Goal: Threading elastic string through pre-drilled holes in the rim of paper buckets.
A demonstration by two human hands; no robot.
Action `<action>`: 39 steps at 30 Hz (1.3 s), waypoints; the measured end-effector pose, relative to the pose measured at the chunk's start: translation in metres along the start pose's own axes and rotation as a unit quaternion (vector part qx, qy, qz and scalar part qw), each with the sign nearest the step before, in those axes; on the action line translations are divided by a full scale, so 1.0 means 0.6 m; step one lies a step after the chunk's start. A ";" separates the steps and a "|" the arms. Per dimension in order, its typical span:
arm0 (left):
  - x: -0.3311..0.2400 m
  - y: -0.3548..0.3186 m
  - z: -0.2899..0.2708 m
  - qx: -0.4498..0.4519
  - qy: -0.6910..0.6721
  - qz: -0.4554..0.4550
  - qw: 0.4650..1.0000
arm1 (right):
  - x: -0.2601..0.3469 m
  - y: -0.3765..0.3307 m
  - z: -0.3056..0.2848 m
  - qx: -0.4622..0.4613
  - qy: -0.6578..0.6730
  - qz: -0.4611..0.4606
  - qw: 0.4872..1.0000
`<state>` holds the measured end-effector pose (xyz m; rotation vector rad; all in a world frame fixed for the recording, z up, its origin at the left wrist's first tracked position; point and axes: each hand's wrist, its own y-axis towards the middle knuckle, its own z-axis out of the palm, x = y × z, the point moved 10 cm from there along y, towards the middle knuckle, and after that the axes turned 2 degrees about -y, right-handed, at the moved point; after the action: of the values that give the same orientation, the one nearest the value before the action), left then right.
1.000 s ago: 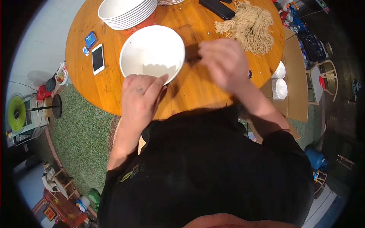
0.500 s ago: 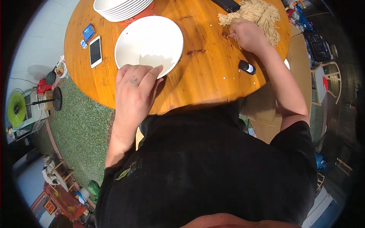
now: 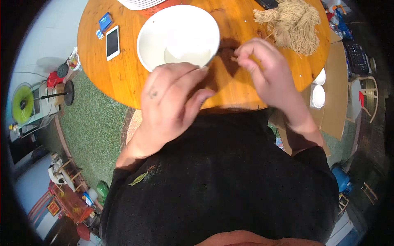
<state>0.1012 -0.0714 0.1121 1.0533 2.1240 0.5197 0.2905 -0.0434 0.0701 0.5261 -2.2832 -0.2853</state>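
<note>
The right hand (image 3: 266, 71) has drawn back from the loose, tan, stringy yarn bundle (image 3: 297, 30) toward the round white bowl (image 3: 180, 35). At left, a flat white phone (image 3: 113, 43) lies beside bare grain on the round wooden table (image 3: 108, 82). The left hand (image 3: 168, 100) overlaps the bowl's near rim, thumb spread; its hold is unclear. Shadow crosses the bowl's inside. Right thumb and forefinger nearly meet; I cannot tell what they pinch.
</note>
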 end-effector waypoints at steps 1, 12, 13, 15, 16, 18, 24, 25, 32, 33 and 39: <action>-0.007 0.006 0.008 0.005 -0.032 -0.006 0.999 | 0.018 -0.006 0.009 0.018 0.050 0.023 0.998; 0.002 -0.028 0.040 0.047 -0.139 -0.039 0.988 | 0.063 -0.045 0.076 0.073 0.181 0.019 0.981; 0.002 -0.031 0.041 0.048 -0.139 -0.039 0.988 | 0.057 -0.048 0.077 0.061 0.223 0.043 0.972; 0.020 -0.040 0.046 0.046 -0.204 -0.102 0.973 | 0.047 -0.057 0.080 0.048 0.264 0.068 0.961; 0.019 -0.038 0.046 0.047 -0.204 -0.102 0.972 | 0.043 -0.061 0.076 0.028 0.285 0.072 0.955; 0.029 -0.037 0.053 0.054 -0.283 -0.150 0.946 | 0.036 -0.068 0.068 0.007 0.305 0.078 0.949; 0.039 -0.059 0.106 0.074 -0.430 -0.257 0.862 | 0.044 -0.093 0.044 -0.045 0.260 -0.016 0.964; 0.038 -0.055 0.107 0.076 -0.429 -0.257 0.862 | 0.043 -0.097 0.039 -0.055 0.260 -0.021 0.964; -0.006 0.061 0.054 -0.048 0.010 0.042 0.998 | -0.027 -0.119 0.011 -0.248 0.291 0.063 0.922; 0.006 0.075 0.072 -0.041 -0.006 0.052 0.998 | -0.053 -0.123 0.018 -0.260 0.306 0.107 0.910; 0.059 0.080 0.106 0.122 0.009 -0.046 0.991 | -0.084 -0.107 0.036 -0.302 0.377 0.160 0.861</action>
<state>0.1584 -0.0120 0.0839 1.0781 2.2821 0.2285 0.3248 -0.0768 0.0005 -0.0838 -1.3688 -0.4993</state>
